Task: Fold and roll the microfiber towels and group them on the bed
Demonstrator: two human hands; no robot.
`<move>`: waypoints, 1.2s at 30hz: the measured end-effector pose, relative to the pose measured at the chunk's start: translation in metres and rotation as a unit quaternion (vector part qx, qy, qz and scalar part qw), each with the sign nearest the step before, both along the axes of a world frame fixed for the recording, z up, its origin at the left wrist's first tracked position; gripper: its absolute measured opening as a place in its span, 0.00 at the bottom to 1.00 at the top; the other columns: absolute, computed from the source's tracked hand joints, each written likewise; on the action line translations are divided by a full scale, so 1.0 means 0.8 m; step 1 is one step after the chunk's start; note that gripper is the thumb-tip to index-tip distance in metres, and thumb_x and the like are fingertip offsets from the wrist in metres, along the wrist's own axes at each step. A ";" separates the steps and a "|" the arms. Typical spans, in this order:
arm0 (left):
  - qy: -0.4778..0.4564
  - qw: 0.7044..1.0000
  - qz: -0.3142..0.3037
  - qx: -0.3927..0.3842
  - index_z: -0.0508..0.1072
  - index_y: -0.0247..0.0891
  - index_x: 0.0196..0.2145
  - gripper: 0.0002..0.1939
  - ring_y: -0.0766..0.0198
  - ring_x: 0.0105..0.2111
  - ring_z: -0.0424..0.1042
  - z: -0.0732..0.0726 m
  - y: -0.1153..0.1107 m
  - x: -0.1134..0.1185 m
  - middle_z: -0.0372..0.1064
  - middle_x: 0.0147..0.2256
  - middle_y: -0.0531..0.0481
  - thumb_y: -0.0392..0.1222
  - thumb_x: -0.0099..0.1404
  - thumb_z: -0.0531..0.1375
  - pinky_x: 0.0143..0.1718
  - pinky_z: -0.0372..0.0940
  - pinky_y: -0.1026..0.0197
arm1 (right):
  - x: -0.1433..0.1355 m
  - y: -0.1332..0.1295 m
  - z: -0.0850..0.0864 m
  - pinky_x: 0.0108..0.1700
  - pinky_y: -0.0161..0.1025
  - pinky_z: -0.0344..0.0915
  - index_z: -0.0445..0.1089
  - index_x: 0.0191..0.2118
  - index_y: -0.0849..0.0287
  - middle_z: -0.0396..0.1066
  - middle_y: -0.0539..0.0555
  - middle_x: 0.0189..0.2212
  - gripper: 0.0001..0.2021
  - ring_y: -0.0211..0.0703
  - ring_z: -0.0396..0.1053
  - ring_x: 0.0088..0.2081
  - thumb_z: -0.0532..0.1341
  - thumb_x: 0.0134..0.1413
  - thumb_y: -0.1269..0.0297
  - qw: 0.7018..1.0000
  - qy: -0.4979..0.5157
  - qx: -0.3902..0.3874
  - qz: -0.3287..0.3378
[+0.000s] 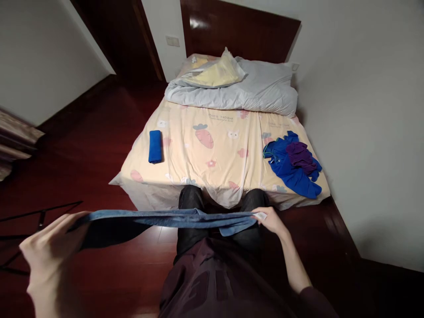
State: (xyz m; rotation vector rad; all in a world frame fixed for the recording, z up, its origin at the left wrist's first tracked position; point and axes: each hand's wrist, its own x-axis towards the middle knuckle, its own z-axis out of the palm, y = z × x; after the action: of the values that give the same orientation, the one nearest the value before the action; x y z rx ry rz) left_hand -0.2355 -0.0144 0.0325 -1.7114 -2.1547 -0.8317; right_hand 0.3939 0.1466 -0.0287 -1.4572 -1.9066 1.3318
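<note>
A blue denim garment is stretched sideways in front of my legs, above the floor. My left hand grips one end of it, slightly blurred, and a dark part hangs down beside that hand. At the other end my right hand pinches the cloth, close to a white label. Which kind of garment it is cannot be made out. Ahead on the bed lie a folded blue cloth at the left and a crumpled blue garment at the right, with a purple cloth on top.
The bed has a cream sheet with carrot prints. A grey quilt and a yellow pillow lie by the dark headboard. A thin black metal frame stands at the left, and a wall borders the bed's right side.
</note>
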 end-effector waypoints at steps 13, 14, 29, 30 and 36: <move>-0.017 0.999 -0.049 0.006 0.80 0.44 0.40 0.15 0.59 0.35 0.78 0.043 0.105 0.012 0.79 0.36 0.51 0.48 0.71 0.54 0.35 0.64 0.61 | 0.074 0.117 0.141 0.57 0.47 0.76 0.81 0.48 0.56 0.83 0.57 0.46 0.15 0.51 0.81 0.48 0.59 0.63 0.73 0.825 -0.164 0.528 -0.113; -0.029 0.997 -0.060 -0.033 0.81 0.44 0.41 0.16 0.59 0.36 0.78 0.040 0.112 0.009 0.80 0.37 0.51 0.48 0.70 0.54 0.35 0.65 0.61 | 0.080 0.120 0.146 0.57 0.47 0.75 0.82 0.48 0.56 0.83 0.56 0.46 0.15 0.50 0.81 0.48 0.59 0.63 0.72 0.818 -0.166 0.536 -0.128; -0.421 0.902 -0.058 -0.074 0.81 0.38 0.31 0.20 0.65 0.22 0.67 0.069 0.147 0.013 0.74 0.24 0.50 0.53 0.43 0.75 0.22 0.64 0.63 | 0.116 0.132 0.171 0.26 0.35 0.72 0.72 0.33 0.55 0.77 0.50 0.23 0.11 0.42 0.76 0.23 0.73 0.47 0.59 0.960 0.024 0.220 -0.170; -0.434 0.895 -0.057 -0.084 0.81 0.38 0.29 0.18 0.66 0.22 0.67 0.072 0.144 0.012 0.73 0.24 0.50 0.53 0.44 0.74 0.21 0.63 0.64 | 0.116 0.131 0.172 0.24 0.34 0.70 0.72 0.33 0.55 0.75 0.49 0.21 0.12 0.40 0.74 0.21 0.73 0.45 0.60 0.963 0.044 0.204 -0.174; -0.417 0.903 -0.037 -0.093 0.78 0.38 0.31 0.20 0.66 0.25 0.69 0.092 0.136 0.016 0.74 0.28 0.50 0.56 0.47 0.71 0.22 0.64 0.67 | 0.127 0.128 0.170 0.24 0.33 0.70 0.78 0.33 0.58 0.72 0.47 0.17 0.16 0.38 0.70 0.19 0.77 0.42 0.54 0.961 0.101 0.158 -0.202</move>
State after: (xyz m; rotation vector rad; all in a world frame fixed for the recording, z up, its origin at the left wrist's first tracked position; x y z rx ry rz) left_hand -0.2231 0.0943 0.1059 -1.7142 -2.7666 -1.6677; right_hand 0.4958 0.2490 0.1075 -1.3910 -1.5037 0.9017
